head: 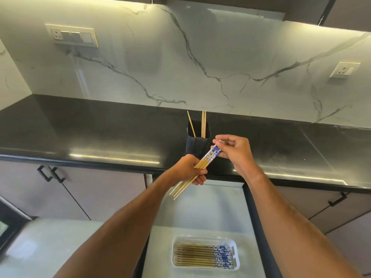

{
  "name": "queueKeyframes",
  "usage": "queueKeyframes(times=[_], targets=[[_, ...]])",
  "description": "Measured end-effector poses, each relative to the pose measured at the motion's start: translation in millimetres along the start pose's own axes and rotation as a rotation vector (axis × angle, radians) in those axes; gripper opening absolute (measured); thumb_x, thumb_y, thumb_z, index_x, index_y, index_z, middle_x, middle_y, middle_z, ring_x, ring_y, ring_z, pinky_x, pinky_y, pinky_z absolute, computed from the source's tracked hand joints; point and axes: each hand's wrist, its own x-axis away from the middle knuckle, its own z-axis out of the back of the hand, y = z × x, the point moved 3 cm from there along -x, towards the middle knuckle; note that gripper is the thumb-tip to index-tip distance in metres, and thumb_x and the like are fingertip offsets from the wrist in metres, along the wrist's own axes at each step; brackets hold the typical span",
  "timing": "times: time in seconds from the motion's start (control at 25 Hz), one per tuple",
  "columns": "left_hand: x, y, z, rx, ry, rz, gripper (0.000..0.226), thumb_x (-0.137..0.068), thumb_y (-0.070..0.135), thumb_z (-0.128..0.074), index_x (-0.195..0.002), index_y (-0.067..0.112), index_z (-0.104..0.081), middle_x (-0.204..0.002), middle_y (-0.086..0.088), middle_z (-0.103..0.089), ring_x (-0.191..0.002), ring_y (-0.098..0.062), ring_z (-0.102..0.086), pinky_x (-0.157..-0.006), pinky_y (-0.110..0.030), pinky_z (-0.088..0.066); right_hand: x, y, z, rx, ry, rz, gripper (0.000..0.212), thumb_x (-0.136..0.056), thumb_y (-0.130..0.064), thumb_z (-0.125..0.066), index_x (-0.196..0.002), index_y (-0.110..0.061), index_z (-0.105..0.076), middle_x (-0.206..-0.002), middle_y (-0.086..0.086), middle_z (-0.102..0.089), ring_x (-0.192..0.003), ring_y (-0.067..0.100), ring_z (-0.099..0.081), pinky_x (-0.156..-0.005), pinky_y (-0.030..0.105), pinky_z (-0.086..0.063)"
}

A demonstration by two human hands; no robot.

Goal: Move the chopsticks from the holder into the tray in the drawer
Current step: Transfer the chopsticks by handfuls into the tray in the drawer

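While a bundle of chopsticks (200, 166) is squared up over the open drawer (202, 207), three sticks wait in the holder (197, 144).

The left hand (187, 171) grips the plain ends; the right hand (235, 150) pinches the blue patterned tops, its fingers (217, 141) curled, probably aligning them to match the tray (236, 255) below. That tray already holds a row. Nothing blocks the drop; the holder stands on the dark desk (100, 133) just behind.

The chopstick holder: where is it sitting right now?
In the head view the black chopstick holder stands upright on the dark countertop near its front edge, just right of centre, directly behind the two hands and above the open drawer.
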Motion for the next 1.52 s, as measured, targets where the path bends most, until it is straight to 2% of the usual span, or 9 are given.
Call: queueKeyframes(times=[0.16,0.32,0.56,0.72,0.84,0.96,1.08,1.36,1.52], targets=[[1,-7,-19,-0.132,0.005,0.003,0.013,-0.1,0.015,-0.062,-0.102,0.003,-0.067,-0.092,-0.017,-0.077,-0.078,-0.027,-0.077,-0.072,-0.03,-0.064,23,15,8,0.12,0.052,0.022,0.015,-0.094,-0.01,-0.07,-0.106,-0.014,-0.078,-0.097,0.002,-0.08,-0.093,0.013,-0.077,-0.076,0.031,-0.064],[-3,-23,-31,-0.269,0.004,0.038,0.014,-0.099,0.006,-0.057,-0.096,-0.002,-0.068,-0.085,-0.019,-0.077,-0.07,-0.025,-0.075,-0.069,-0.034,-0.064,38,34,23,0.077,-0.037,-0.013,0.026,-0.093,0.001,-0.068,-0.118,-0.001,-0.072,-0.103,0.015,-0.077,-0.094,0.021,-0.078,-0.078,0.035,-0.064],[2,-48,-65,-0.521,-0.059,0.091,0.021,-0.097,0.012,-0.057,-0.092,-0.002,-0.073,-0.084,-0.016,-0.076,-0.073,-0.026,-0.076,-0.075,-0.034,-0.064,62,85,57,0.27,-0.24,-0.185,0.014,-0.084,0.004,-0.078,-0.097,0.0,-0.078,-0.09,0.021,-0.078,-0.075,0.03,-0.079,-0.076,0.041,-0.065],[9,-68,-93,-0.622,-0.09,0.087,0.016,-0.097,0.018,-0.065,-0.093,0.005,-0.074,-0.082,-0.008,-0.075,-0.07,-0.019,-0.073,-0.074,-0.029,-0.062,83,124,72,0.352,-0.226,-0.249,0.019,-0.084,0.0,-0.079,-0.103,-0.001,-0.077,-0.094,0.022,-0.078,-0.072,0.026,-0.079,-0.074,0.037,-0.065],[17,-85,-117,-0.708,-0.068,0.058,0.013,-0.096,0.02,-0.067,-0.098,0.009,-0.074,-0.086,-0.006,-0.072,-0.075,-0.019,-0.071,-0.079,-0.031,-0.061,103,143,65,0.697,-0.399,-0.12,0.033,-0.083,-0.011,-0.083,-0.115,-0.01,-0.075,-0.107,0.01,-0.078,-0.086,0.015,-0.075,-0.078,0.023,-0.058],[25,-104,-145,-0.81,-0.063,0.021,0.011,-0.097,0.009,-0.061,-0.097,0.012,-0.072,-0.091,-0.007,-0.069,-0.081,-0.023,-0.068,-0.081,-0.038,-0.059,132,159,36,0.982,-0.529,0.078,0.04,-0.086,-0.014,-0.08,-0.124,-0.014,-0.07,-0.111,0.006,-0.077,-0.101,0.021,-0.072,-0.09,0.036,-0.057],[32,-124,-166,-0.873,-0.066,-0.005,0.024,-0.094,-0.004,-0.051,-0.098,0.013,-0.069,-0.098,-0.008,-0.07,-0.091,-0.029,-0.068,-0.074,-0.038,-0.053,163,182,11,1.166,-0.613,0.136,0.023,-0.089,0.001,-0.065,-0.107,-0.012,-0.073,-0.095,0.01,-0.075,-0.087,0.028,-0.073,-0.075,0.037,-0.057],[68,-192,-189,-1.0,-0.018,0.072,0.025,-0.09,0.001,-0.065,-0.11,0.016,-0.066,-0.102,-0.004,-0.073,-0.091,-0.025,-0.071,-0.08,-0.037,-0.058,196,235,17,1.263,-0.633,0.028,0.012,-0.092,-0.007,-0.061,-0.094,-0.014,-0.07,-0.091,0.009,-0.072,-0.082,0.026,-0.07,-0.07,0.034,-0.055],[76,-219,-200,-1.03,0.005,0.081,0.028,-0.091,-0.001,-0.065,-0.117,0.011,-0.066,-0.106,-0.007,-0.073,-0.093,-0.023,-0.072,-0.083,-0.035,-0.059,204,265,9,1.258,-0.653,0.089,0.021,-0.097,-0.01,-0.057,-0.114,-0.016,-0.068,-0.106,0.005,-0.073,-0.096,0.02,-0.069,-0.083,0.031,-0.057]])
